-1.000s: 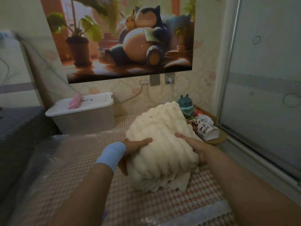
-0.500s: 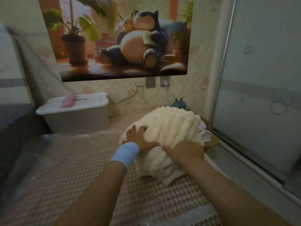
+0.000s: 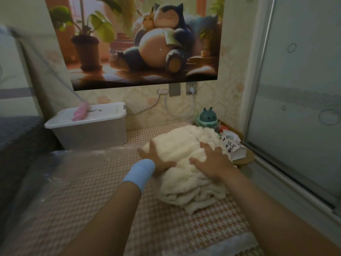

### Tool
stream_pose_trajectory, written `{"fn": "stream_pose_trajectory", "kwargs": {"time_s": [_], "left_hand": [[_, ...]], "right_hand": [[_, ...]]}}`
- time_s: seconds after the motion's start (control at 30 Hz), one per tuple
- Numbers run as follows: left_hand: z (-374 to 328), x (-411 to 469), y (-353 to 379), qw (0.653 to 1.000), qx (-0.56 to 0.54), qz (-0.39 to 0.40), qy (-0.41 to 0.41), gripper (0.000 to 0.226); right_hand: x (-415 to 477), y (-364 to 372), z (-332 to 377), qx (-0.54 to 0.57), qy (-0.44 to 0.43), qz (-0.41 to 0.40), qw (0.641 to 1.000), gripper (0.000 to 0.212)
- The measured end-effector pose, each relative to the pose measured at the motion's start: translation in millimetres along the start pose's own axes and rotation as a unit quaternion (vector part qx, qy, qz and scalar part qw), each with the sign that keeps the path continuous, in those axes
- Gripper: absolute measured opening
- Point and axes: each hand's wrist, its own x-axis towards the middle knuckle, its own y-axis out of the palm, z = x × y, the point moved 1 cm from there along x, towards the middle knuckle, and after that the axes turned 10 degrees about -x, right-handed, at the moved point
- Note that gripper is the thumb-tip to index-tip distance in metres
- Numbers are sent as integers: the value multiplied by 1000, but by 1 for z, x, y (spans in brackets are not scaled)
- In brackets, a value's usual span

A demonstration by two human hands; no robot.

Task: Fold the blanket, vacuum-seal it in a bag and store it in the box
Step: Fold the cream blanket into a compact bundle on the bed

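A cream, ribbed fluffy blanket (image 3: pixel 186 145) lies folded in a thick bundle on the checked bed cover, right of centre. My left hand (image 3: pixel 156 159), with a blue band on the wrist, presses flat on the bundle's left side, fingers spread. My right hand (image 3: pixel 212 161) presses flat on its top right. A large clear plastic vacuum bag (image 3: pixel 60 178) is spread over the bed to the left of the blanket. The grey storage box (image 3: pixel 88 132) with a white lid stands at the back left by the wall.
A pink object (image 3: pixel 80 112) lies on the box lid. A teal toy figure (image 3: pixel 207 118) and a printed packet (image 3: pixel 229 145) sit on a small round wooden table (image 3: pixel 245 159) at the right. A sliding glass door (image 3: pixel 299 89) runs along the right side.
The blanket bundle was held upright between both hands; it now lies lower and flatter on the bed, with both hands moved onto its top, pressing down.
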Motion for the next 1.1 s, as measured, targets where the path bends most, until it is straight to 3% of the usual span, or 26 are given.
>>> {"fn": "stream_pose_trajectory", "kwargs": {"time_s": [0.07,0.17,0.27,0.33,0.4,0.5,0.6,0.73,0.87,1.1], "left_hand": [[-5,-1,19,983,-166,38,-73,141],[-5,10,33,970,-240,2,44,143],[-11,16,39,972,-203,8,122,138],[-9,21,45,978,-189,22,86,140],[-3,29,45,991,-120,-8,54,142],[-18,28,23,990,66,-87,86,136],[-42,22,15,970,156,-78,169,104],[-35,28,15,964,164,-66,200,70],[-6,30,49,947,158,-84,265,79],[5,21,18,969,152,-14,196,78]], "right_hand": [[-2,-2,-10,18,8,-27,999,80],[-5,-8,-20,25,11,-72,997,71],[-3,-14,-21,-46,35,-88,994,70],[-1,-9,-22,-105,48,-62,991,78],[5,-6,-17,-169,42,-86,981,81],[16,-19,15,-258,-21,-147,955,86],[22,-28,47,-253,-126,-164,945,96],[28,-6,29,-141,-75,-171,972,73],[28,18,-7,-130,-51,-114,984,69],[19,7,31,-207,-69,-104,970,70]]}}
